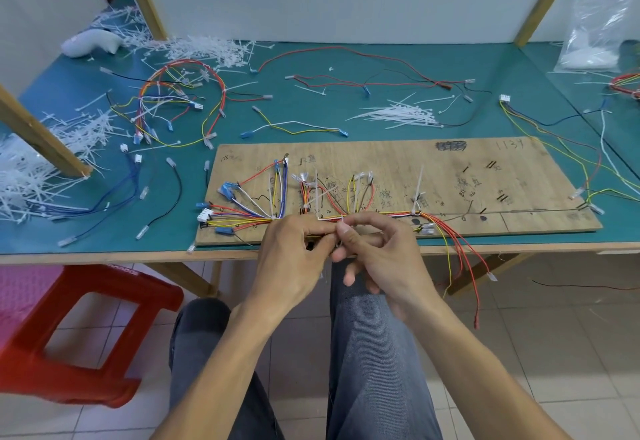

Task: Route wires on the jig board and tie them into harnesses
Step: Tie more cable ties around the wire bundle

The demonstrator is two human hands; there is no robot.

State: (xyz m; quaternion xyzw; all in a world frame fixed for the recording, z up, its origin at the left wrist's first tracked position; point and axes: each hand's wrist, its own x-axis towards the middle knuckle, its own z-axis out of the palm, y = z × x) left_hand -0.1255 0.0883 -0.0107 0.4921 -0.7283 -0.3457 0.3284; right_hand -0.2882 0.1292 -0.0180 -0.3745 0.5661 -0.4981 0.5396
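Note:
A wooden jig board [485,176] lies on the green table top. Coloured wires [249,211] with blue and white connectors run along its near edge as one bundle. Several white cable ties [419,193] stand up from that bundle. At the board's front edge my left hand [294,259] curls round the wire bundle. My right hand [377,259] pinches a white cable tie [342,222] at the bundle between thumb and forefinger. Red and yellow wires [460,252] hang off the front edge to the right.
A heap of fresh cable ties [398,114] lies behind the board. A finished harness [180,96] and cut tie ends [34,169] sit at the left. Loose wires [363,79] cross the back. A red stool [79,328] stands under the table, left of my knees.

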